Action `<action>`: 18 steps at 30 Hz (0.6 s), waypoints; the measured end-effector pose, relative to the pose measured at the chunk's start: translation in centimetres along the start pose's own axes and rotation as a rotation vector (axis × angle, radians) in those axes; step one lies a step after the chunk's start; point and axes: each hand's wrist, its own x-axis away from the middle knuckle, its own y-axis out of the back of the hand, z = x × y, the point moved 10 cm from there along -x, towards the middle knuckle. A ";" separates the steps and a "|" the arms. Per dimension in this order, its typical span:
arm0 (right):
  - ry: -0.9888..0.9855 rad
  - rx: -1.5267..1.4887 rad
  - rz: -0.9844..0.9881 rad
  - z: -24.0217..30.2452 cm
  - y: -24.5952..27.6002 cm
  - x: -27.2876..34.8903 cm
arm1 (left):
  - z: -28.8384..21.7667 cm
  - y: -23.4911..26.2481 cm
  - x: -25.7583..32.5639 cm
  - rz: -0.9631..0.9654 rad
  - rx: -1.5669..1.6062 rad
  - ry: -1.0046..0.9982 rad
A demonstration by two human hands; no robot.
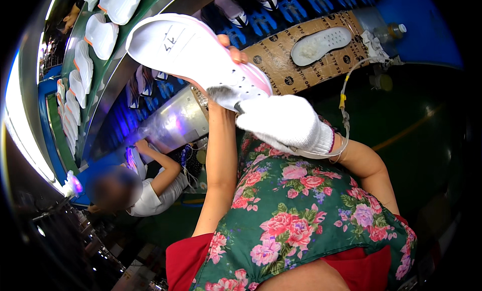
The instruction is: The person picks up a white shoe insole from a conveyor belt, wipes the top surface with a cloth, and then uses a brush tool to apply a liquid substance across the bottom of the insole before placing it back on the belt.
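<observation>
My bare left hand (233,51) grips a white shoe sole (175,52) with pink edges, its fingers curled over the far edge. The palm is hidden behind the sole. Handwritten marks are on the sole's broad end; small dark holes dot the other end. My right hand (283,121), in a white knit glove, is closed around what looks like a small brush (222,93) with dark grey bristles. Those bristles lie against the holed end of the sole. Most of the handle is inside the glove.
A greyish sole (321,45) lies on a cardboard sheet (273,60), near a clear bottle (390,32). A thin hose (344,101) hangs down to my right wrist. White soles (101,35) line the green conveyor on the left. Blue racks (293,9) hold shoes. Another person (155,195) works at left.
</observation>
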 end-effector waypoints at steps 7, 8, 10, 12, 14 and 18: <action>-0.044 0.054 -0.056 -0.7 1.3 -0.4 | 0.5 -1.1 -1.0 0.205 0.075 0.113; -0.034 0.022 -0.038 -0.4 1.0 0.0 | 0.7 -1.0 -1.1 0.199 0.071 0.114; -0.037 -0.072 0.012 0.2 0.9 -0.2 | -0.8 1.2 -1.3 0.145 0.092 0.019; -0.126 -0.268 -0.038 -0.9 2.1 -1.2 | -0.8 0.6 -1.1 0.180 0.059 0.056; -0.168 -0.202 -0.108 -1.8 3.0 -1.1 | -1.1 1.0 -1.5 0.128 0.039 0.044; -0.078 0.032 0.021 -0.5 1.1 0.1 | 0.3 -1.0 -2.2 0.189 0.044 0.127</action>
